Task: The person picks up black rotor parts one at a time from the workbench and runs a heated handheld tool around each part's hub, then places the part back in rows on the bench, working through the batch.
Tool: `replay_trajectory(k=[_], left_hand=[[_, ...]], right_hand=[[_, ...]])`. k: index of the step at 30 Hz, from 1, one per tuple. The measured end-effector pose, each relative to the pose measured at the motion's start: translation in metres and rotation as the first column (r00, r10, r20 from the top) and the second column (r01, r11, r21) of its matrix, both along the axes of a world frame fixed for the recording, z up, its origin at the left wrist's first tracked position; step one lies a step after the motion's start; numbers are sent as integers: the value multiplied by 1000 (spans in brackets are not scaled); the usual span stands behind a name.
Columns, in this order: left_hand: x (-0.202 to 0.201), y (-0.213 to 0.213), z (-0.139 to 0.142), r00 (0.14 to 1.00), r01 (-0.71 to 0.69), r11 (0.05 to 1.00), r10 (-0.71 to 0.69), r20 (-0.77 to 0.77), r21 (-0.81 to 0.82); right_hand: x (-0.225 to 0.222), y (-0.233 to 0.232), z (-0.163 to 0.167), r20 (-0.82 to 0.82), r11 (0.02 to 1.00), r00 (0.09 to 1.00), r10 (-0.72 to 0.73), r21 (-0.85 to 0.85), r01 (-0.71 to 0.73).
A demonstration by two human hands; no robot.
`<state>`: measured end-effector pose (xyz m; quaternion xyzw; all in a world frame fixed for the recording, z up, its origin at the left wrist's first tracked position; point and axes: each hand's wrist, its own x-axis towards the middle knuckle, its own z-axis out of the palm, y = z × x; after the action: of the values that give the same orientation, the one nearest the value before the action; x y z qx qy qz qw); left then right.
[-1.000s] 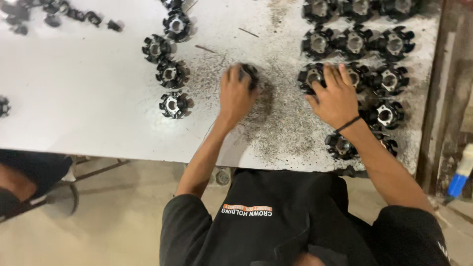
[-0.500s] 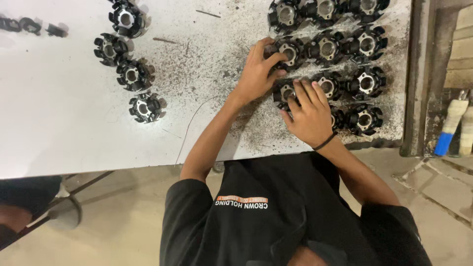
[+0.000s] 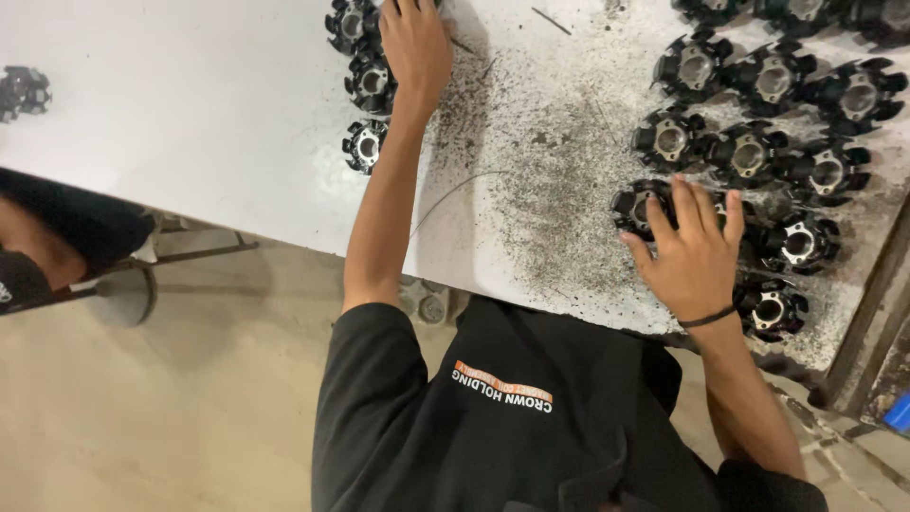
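Black star-shaped metal parts lie on a white table [image 3: 190, 142]. My left hand [image 3: 414, 45] reaches to a short column of them at the top, against the middle part [image 3: 368, 82]; its fingertips run off the frame's top edge, so any grip is hidden. Another part [image 3: 364, 144] lies just below it. My right hand [image 3: 690, 248], with a dark band on the wrist, lies flat with fingers spread over parts [image 3: 633, 204] at the near side of a large cluster [image 3: 749, 152] on the right.
Dark metal dust [image 3: 550, 171] covers the table's middle, with a thin wire [image 3: 455, 185] across it. A lone part [image 3: 24, 90] sits far left. Another person's leg [image 3: 57, 237] and a stool [image 3: 123, 296] are below the table's left edge. A dark frame [image 3: 867, 313] borders the right.
My left hand has gone from the right-hand cluster back to the column of parts on the left. My right hand stays spread on the cluster's near parts. The camera has shifted.
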<state>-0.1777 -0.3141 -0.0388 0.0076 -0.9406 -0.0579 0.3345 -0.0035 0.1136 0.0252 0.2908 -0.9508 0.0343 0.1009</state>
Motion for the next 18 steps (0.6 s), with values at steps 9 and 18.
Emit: replay_trajectory(k=[9,18], left_hand=[[90,115,-3,868,276,757,-461,185,592],[150,163,6,809,338,805,-513,286,488]], right_hand=[[1,13,-11,83,998,996,20,51,-24],[9,17,-8,111,1000,994,-4,6,3]])
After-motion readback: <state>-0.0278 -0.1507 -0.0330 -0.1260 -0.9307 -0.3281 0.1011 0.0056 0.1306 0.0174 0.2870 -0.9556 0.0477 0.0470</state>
